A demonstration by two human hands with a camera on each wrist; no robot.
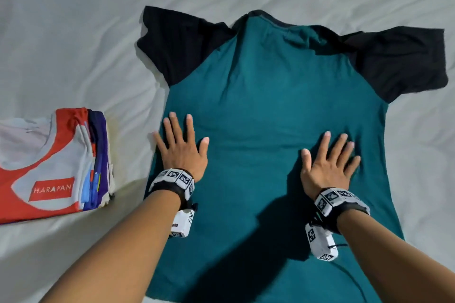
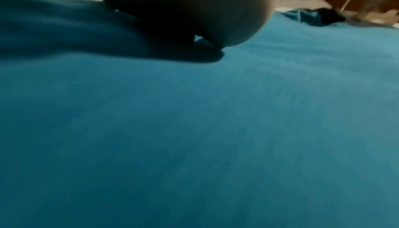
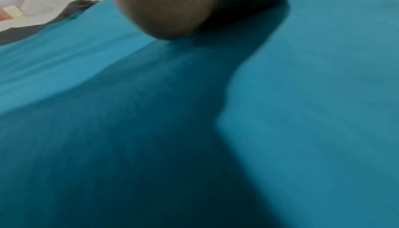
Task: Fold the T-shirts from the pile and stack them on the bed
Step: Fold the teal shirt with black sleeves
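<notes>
While the teal cotton T-shirt with black raglan sleeves (image 1: pixel 270 110) lies spread flat on the white, wrinkled bed sheet (image 1: pixel 73 32), both of your palms are pressed onto its lower body. The shirt's collar points to twelve o'clock, its hem runs toward six o'clock and out of the head view, and the two black sleeves reach out toward ten and two o'clock.

Your left hand (image 1: pixel 182 147) rests flat on the teal cloth at the shirt's nine o'clock edge, fingers straight and spread, gripping nothing; the little finger lies at the side seam, just beside the bare sheet. Your right hand (image 1: pixel 330 160) lies flat toward four o'clock of the shirt's centre, fingers also straight and fanned, holding nothing, with small creases in the fabric around the fingertips. Each wrist wears a black band with white blocks printed with square black markers.

The left wrist view shows only the heel of that hand (image 2: pixel 183 9) on the teal fabric (image 2: pixel 194 129). The right wrist view shows the same for the right hand (image 3: pixel 172 6) on the cloth (image 3: pixel 313 95), and both are blurred.

At nine o'clock from the shirt, well apart from it, sits a stack of folded T-shirts (image 1: pixel 54 162). Its top one is white and red with a red label reading HARAPAN, and purple and blue edges show beneath.
</notes>
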